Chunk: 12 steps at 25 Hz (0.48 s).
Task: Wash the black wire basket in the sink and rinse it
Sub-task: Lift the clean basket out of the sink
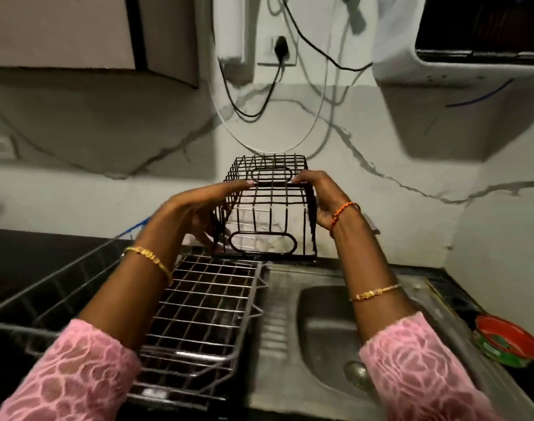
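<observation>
Nearest the camera, two forearms in pink lace-patterned sleeves (77, 375) reach forward over a dark countertop, each wrist ringed by a thin gold bangle (151, 259); the right wrist also carries an orange thread band (340, 212). Below the left arm lies a grey metal wire dish rack (205, 305), a flat grid with raised rod sides, its right edge meeting the ribbed drainboard of a dull stainless steel sink (277, 299). The sink's rounded rectangular basin sits under the right arm with a round drain (355, 370) at its near end — the bowl is open above. On the counter to the right of the sink rests a round red and green tub (507, 340), close to the side wall. Farther back, the black wire basket (267, 208) stands on the counter's rear strip behind the rack and sink, just before the white marble-veined wall; its open side appears to face down, though blur leaves that unsure. It is a boxy grid of thin black rods with rounded corners and an oval loop handle on each end. The left hand (198, 208) holds the basket's left side, fingers stretched across the top edge; the right hand (318, 197) clasps the right side the same way. Beyond, black and white cables (259, 95) hang from a wall socket (279, 48).
</observation>
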### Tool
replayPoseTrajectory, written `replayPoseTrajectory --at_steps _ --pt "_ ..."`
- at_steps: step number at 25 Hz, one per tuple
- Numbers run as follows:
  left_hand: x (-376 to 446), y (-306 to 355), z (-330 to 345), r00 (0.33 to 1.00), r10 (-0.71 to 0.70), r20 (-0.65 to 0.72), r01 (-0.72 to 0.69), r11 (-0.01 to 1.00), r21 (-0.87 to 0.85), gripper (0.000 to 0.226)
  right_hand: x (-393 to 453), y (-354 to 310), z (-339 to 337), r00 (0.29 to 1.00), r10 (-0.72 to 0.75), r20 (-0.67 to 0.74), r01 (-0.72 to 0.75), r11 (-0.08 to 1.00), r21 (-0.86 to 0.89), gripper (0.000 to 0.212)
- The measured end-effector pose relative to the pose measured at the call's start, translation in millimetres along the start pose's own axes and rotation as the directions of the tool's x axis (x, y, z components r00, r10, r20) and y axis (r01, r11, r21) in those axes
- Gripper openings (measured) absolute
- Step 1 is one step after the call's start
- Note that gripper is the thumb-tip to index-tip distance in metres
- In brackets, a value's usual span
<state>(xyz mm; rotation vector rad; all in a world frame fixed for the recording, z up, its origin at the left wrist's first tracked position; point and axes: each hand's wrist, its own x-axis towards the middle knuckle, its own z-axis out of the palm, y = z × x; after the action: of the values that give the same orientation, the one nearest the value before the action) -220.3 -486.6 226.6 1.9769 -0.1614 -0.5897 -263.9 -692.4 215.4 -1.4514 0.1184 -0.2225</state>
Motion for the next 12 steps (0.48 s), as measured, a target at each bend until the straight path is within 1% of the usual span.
replayPoseTrajectory --at_steps 2,3,5,6,9,12 --pt "3 -25 -49 0.999 -0.032 -0.017 0.031 0.999 -0.006 0.081 11 10 47 0.996 0.057 0.074 -0.057 0.998 0.006 0.01" --pt "5 -37 -69 0.999 -0.042 -0.027 0.042 0.999 -0.002 0.079 16 16 66 0.991 0.094 0.094 -0.092 0.995 -0.026 0.01" --pt "12 -64 -108 0.998 -0.054 -0.04 0.055 0.998 0.016 0.075 37 36 106 0.972 0.208 0.113 -0.196 0.974 -0.112 0.021" --pt "16 -77 -121 0.997 -0.069 -0.038 0.07 0.997 0.031 0.07 46 46 122 0.96 0.262 0.098 -0.241 0.952 -0.187 0.022" --pt "39 -111 -136 0.995 -0.101 0.025 0.098 0.992 0.084 0.033 78 82 147 0.934 0.356 0.034 -0.316 0.865 -0.389 0.019" --pt "59 -137 -120 0.978 -0.172 0.119 0.16 0.982 0.104 0.023 91 120 148 0.89 0.453 -0.037 -0.404 0.751 -0.522 0.01"
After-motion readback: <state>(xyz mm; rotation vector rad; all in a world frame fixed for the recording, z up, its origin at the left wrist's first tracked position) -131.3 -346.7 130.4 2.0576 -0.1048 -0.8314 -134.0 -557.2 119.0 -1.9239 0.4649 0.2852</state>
